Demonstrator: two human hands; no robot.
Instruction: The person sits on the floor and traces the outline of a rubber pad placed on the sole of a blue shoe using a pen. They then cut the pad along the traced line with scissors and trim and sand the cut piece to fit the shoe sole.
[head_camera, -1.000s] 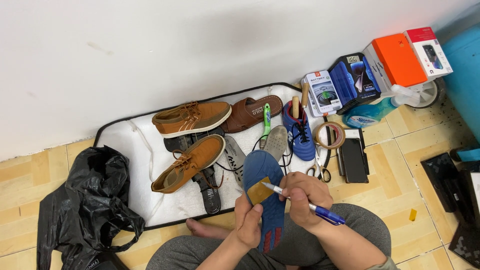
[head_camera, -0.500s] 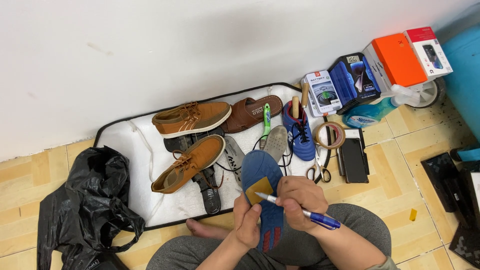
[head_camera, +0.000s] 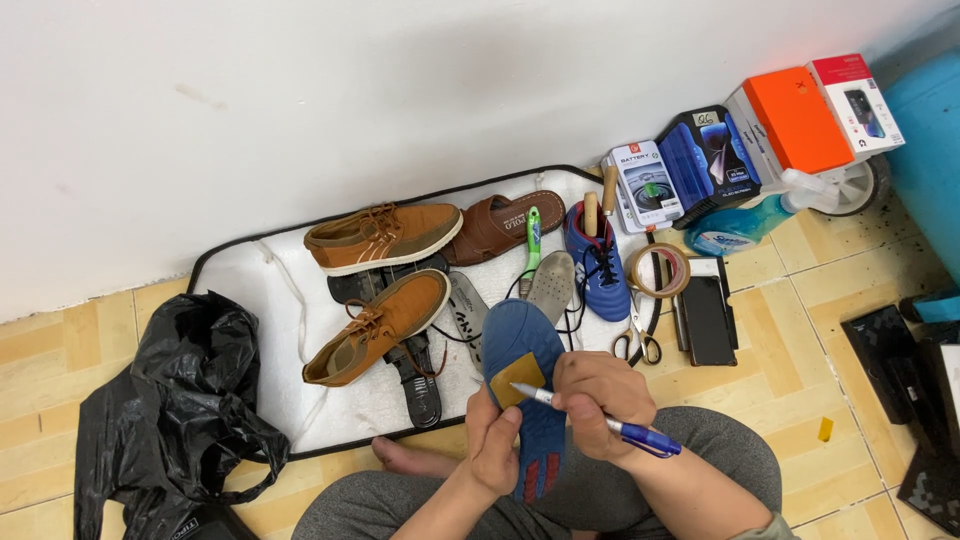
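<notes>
The blue insole (head_camera: 522, 350) looks matt and foam-like, with a tan, dull patch (head_camera: 518, 379) on it. The pen (head_camera: 600, 421) is smooth, glossy plastic with a silvery front. The brown shoes (head_camera: 382, 236) seem matt suede with cloth laces. The black bag (head_camera: 170, 400) is crinkled, shiny plastic. The white mat (head_camera: 270, 300) looks soft and fuzzy; the floor tiles (head_camera: 790, 330) are smooth and slightly glossy.

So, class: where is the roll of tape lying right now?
In the head view, the roll of tape lies right of centre at the white mat's right edge, between the blue shoe and the black flat case, just above the scissors.
</notes>
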